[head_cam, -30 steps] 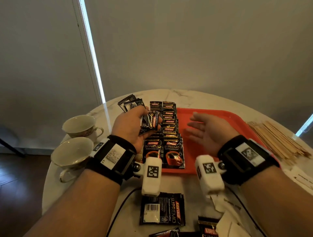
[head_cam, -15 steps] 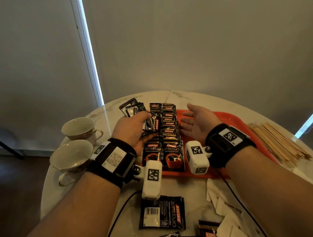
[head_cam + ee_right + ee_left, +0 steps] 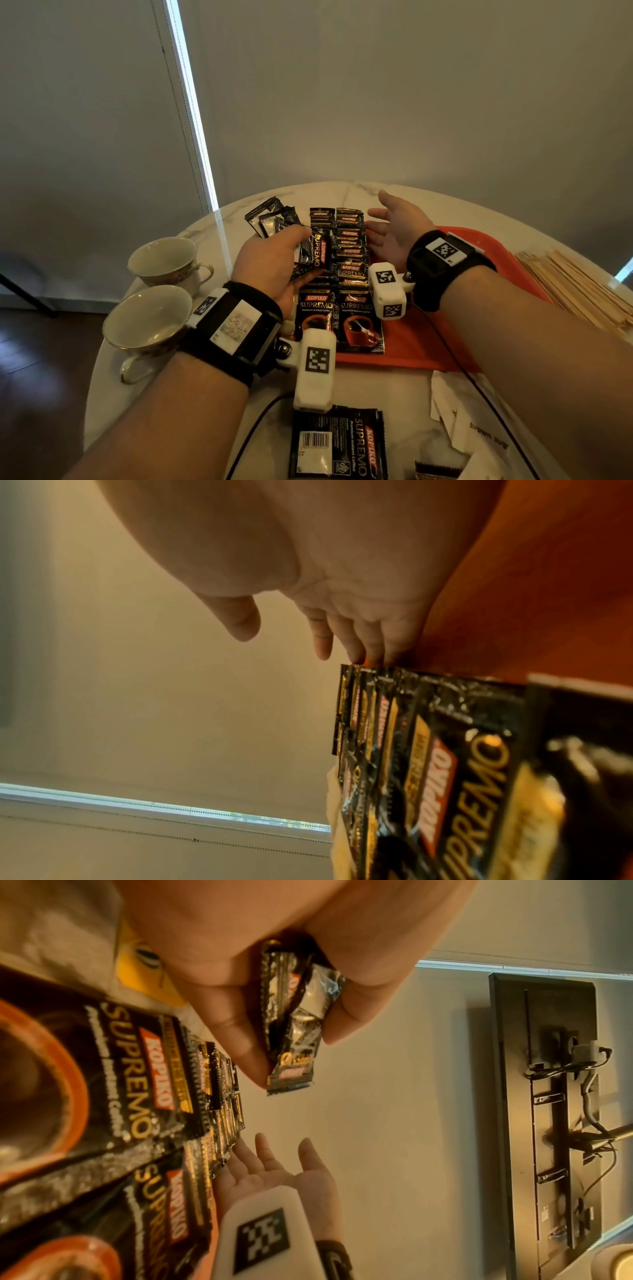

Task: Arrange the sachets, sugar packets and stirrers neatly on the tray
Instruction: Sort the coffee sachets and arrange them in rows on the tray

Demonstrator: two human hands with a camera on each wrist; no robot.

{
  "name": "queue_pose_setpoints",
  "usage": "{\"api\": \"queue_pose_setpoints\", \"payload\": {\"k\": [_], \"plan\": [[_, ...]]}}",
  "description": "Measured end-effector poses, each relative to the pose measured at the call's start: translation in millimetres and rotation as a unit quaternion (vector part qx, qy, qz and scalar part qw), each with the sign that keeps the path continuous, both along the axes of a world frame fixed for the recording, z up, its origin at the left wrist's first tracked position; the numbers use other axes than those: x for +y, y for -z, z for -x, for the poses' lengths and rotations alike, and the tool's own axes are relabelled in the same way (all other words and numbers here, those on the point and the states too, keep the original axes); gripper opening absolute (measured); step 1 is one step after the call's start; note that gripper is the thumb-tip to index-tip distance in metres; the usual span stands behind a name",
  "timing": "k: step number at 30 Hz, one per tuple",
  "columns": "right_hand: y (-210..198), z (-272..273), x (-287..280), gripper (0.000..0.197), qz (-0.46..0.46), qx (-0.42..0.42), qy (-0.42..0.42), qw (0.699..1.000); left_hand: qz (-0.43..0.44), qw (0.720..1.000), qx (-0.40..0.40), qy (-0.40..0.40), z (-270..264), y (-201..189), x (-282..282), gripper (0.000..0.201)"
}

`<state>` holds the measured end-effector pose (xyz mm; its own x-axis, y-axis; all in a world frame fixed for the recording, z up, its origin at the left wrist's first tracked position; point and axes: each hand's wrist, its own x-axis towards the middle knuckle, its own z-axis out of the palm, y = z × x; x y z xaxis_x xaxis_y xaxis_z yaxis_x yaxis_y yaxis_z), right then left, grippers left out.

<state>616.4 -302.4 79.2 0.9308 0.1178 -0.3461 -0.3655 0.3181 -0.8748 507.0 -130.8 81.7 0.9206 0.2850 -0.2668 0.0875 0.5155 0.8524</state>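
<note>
- My left hand (image 3: 274, 260) holds a bunch of sachets (image 3: 313, 253) over the tray's left part, above the sachet rows (image 3: 339, 274).
- Rows run front-to-back in 2 cols on the tray (image 3: 462, 240)'s left side, overlapping.
- My right hand (image 3: 397, 226), fingers straight, sits just right of the rows' far end, fingertips touching them.
- 2 teacups (image 3: 147, 320) on the table (image 3: 376, 387), left of tray, 1 behind the other.
- Stirrers (image 3: 579, 284) piled right of tray.
- 1 sachet (image 3: 337, 442) lies on the table in front of tray; sugar packets (image 3: 469, 428) to its right.
</note>
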Motion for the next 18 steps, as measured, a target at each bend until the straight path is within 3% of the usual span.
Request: {"api": "queue_pose_setpoints", "payload": {"k": [10,14,18], "plan": [[-6.1,-14.3,3.6,0.056,0.07,-0.009,0.001,0.998,-0.002,1.0,-0.002,0.005,-2.3,1.9,-0.4,0.036],[-10.9,-10.7,-1.3,0.056,0.055,-0.002,0.0,0.998,0.004,1.0,-0.01,0.005,-1.3,2.7,-1.5,0.036],[-19.8,11.5,-9.3,0.047,0.059,-0.029,0.022,0.998,0.012,1.0,-0.018,0.014,0.2,2.1,-3.1,0.018]]}}
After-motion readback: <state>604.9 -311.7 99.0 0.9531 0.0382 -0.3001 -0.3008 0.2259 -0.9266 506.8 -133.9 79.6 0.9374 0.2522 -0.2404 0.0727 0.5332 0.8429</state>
